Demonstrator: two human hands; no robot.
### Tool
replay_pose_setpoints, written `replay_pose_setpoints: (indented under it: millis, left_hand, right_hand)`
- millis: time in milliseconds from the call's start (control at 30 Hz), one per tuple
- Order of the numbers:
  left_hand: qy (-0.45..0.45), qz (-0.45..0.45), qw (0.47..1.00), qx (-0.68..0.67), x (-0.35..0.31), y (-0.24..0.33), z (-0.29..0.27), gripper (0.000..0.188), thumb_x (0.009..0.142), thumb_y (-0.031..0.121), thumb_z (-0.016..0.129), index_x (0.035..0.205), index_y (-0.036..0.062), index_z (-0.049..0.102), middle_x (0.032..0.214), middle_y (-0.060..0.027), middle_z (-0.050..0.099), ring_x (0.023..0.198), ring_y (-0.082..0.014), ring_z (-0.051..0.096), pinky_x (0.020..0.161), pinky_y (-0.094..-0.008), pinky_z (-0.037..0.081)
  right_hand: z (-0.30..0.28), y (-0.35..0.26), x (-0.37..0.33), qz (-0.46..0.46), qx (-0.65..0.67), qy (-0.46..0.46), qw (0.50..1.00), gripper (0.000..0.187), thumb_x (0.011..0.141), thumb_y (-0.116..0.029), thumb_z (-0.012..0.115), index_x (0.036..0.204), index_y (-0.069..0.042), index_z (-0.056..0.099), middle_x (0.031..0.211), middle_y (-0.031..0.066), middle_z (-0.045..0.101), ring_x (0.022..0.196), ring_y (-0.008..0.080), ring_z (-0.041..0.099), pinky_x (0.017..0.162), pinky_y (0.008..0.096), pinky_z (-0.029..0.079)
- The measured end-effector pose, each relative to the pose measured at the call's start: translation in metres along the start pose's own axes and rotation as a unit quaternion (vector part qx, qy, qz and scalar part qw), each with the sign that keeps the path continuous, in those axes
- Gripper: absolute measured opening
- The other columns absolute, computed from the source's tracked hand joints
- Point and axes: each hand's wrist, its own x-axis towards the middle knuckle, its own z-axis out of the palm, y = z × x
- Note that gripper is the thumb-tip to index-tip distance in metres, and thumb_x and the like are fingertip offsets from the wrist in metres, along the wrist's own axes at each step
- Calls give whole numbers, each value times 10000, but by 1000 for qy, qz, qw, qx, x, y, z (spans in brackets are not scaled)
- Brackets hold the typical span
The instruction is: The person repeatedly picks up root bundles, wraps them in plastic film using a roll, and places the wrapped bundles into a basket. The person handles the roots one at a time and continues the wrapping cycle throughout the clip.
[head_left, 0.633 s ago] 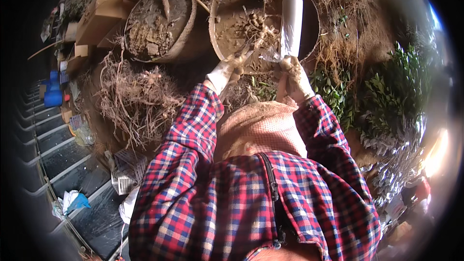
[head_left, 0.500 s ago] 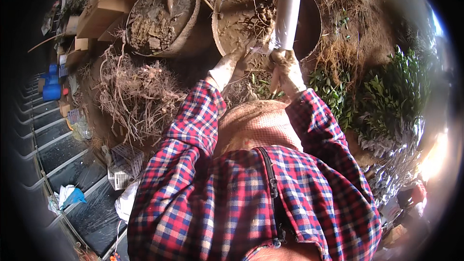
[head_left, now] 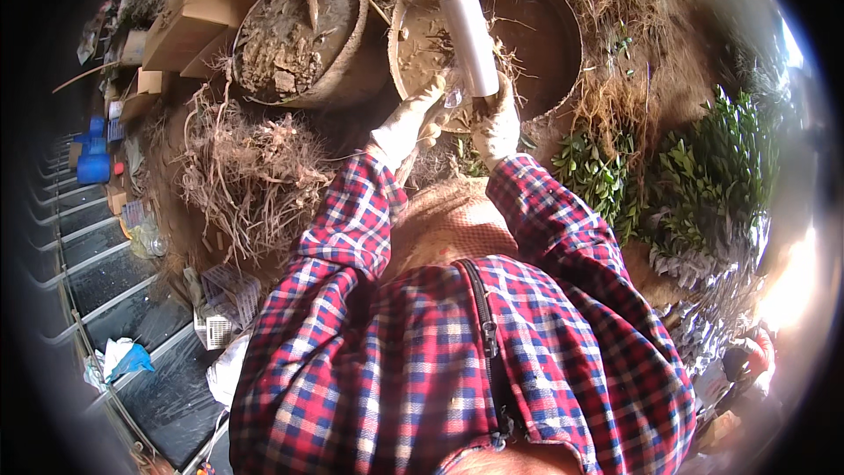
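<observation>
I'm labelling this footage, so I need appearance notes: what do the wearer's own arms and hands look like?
Long plaid sleeves in red, navy and white. The left hand and right hand wear what look like whitish gloves, smeared brown toward the fingers.

No lettering can be read anywhere; no numbers or signs either.

- Brown earthen ground (head_left: 681, 44) lay underneath, partly sunlit.
- On it stood a round, mud-filled tub (head_left: 354, 48) beside a wider, muddy, round basin (head_left: 549, 57).
- A tangled heap of brown woody roots (head_left: 251, 171) lay nearby.
- Leafy green cuttings (head_left: 716, 158) lay rightward.
</observation>
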Motion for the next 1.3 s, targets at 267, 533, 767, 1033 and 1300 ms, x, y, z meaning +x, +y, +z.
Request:
replay_pose_setpoints:
  millis: [267,533,767,1033,1300]
  left_hand:
    - [18,55,994,98,10,-16,-6,415,910,245,656,1251,40,539,698,50,499,508,-40,462,442,-218,394]
    - [4,50,994,93,7,-18,-5,419,958,267,584,1310,58,496,690,51,453,525,-57,452,477,-212,403]
    - [43,1,997,68,20,-25,-12,333,985,282,520,1256,89,510,688,0,485,500,-84,450,437,-233,385]
    - [76,29,994,76,13,-30,-16,392,953,230,563,1335,190,481,869,14,577,461,-44,425,365,-196,358]
    - [55,198,972,113,24,-36,-9,401,903,249,653,1230,39,551,801,59,586,522,-4,382,429,-177,311]
  right_hand:
    - [8,12,-6,-67,-177,4,982,500,916,-142,529,1398,-113,398,1181,202,579,1031,331,611,874,396,492]
    - [-6,6,-3,-5,-180,-33,983,529,923,-195,561,1414,-135,375,1214,186,589,1030,325,628,873,385,506]
    - [-13,4,-4,-40,-222,-48,973,494,887,-167,593,1353,-132,432,1126,179,628,948,309,653,825,389,521]
    - [-73,-77,45,-165,-510,-23,844,362,822,-158,629,1155,-95,500,847,195,665,765,388,660,709,466,525]
    - [-92,-134,153,-126,-697,-90,700,304,886,-312,527,1091,-122,648,960,169,688,886,356,670,781,435,532]
